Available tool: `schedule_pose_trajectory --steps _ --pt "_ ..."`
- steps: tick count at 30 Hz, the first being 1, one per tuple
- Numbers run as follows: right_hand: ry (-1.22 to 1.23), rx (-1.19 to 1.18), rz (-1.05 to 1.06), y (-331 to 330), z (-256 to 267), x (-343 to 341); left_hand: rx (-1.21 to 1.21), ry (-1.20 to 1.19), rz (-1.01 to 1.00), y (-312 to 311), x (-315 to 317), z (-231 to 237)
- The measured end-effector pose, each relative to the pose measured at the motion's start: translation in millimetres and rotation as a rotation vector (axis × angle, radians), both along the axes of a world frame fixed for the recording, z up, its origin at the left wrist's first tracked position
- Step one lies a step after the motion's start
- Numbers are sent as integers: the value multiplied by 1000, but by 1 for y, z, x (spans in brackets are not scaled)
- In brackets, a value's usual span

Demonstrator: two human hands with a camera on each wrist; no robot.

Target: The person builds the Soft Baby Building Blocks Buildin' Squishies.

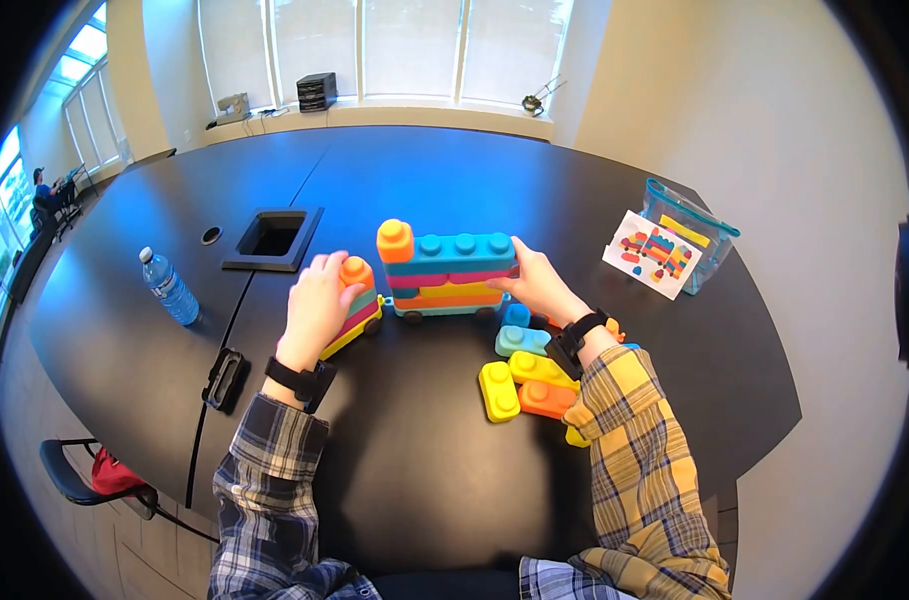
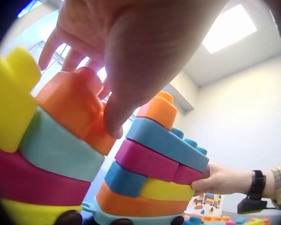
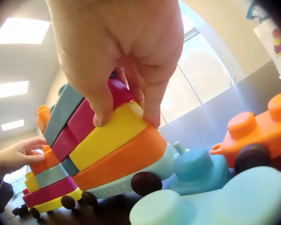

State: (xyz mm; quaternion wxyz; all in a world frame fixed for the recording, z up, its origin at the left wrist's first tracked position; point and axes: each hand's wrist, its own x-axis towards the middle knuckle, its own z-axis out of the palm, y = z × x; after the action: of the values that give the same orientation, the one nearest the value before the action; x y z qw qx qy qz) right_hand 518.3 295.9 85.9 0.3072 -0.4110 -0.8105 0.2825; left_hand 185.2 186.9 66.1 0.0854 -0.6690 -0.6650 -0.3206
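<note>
Right hand [image 1: 546, 284] pinches the right end of the long block wagon [image 1: 446, 283], long axis left-right. Just left of that wagon, left hand [image 1: 316, 302] grips the short wagon's orange block [image 1: 356, 269].

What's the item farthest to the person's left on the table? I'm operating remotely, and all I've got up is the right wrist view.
Observer: A water bottle. The head view shows it on the table, out past the left hand.

Operator: Got it. Is anything loose lying where I can't see it?

Observer: Yes, a yellow block lies to the left of the right sleeve.

Operator: Thanks. And off to the left, beyond the edge?

Observer: A dark chair is there, with something red on it.
</note>
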Motion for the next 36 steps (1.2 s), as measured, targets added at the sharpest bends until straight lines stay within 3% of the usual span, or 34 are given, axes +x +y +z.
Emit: schedule_pose_trajectory --steps 1,2,9,11,17,24,27,29,31,33,36 --pt "-7 -30 3 -1 -1 0 -65 -76 -48 1 -4 -6" --pt "-13 -61 7 -1 -3 1 31 -54 -67 -2 -2 -6" --pt "-59 -72 4 -7 6 8 -5 -28 -32 -11 -4 -5" --pt "-123 -167 -62 -14 14 9 -32 -44 -67 -14 -6 -1" --pt "-97 -152 1 -16 11 17 -52 -79 -179 -19 -4 1" --pt "-112 -147 -32 -15 2 21 -68 -82 -198 -21 4 6" --pt "-152 -123 52 -14 5 34 -158 -142 -170 -23 9 6" --pt "-344 -77 -18 -2 1 53 165 149 -38 -32 19 1" --pt "-454 -47 -105 7 -6 71 131 79 -116 -50 22 11" --pt "-846 -29 -241 6 -10 84 91 14 -192 -73 29 20" --pt "-950 -170 -249 8 -16 97 -17 119 -328 -109 47 21"
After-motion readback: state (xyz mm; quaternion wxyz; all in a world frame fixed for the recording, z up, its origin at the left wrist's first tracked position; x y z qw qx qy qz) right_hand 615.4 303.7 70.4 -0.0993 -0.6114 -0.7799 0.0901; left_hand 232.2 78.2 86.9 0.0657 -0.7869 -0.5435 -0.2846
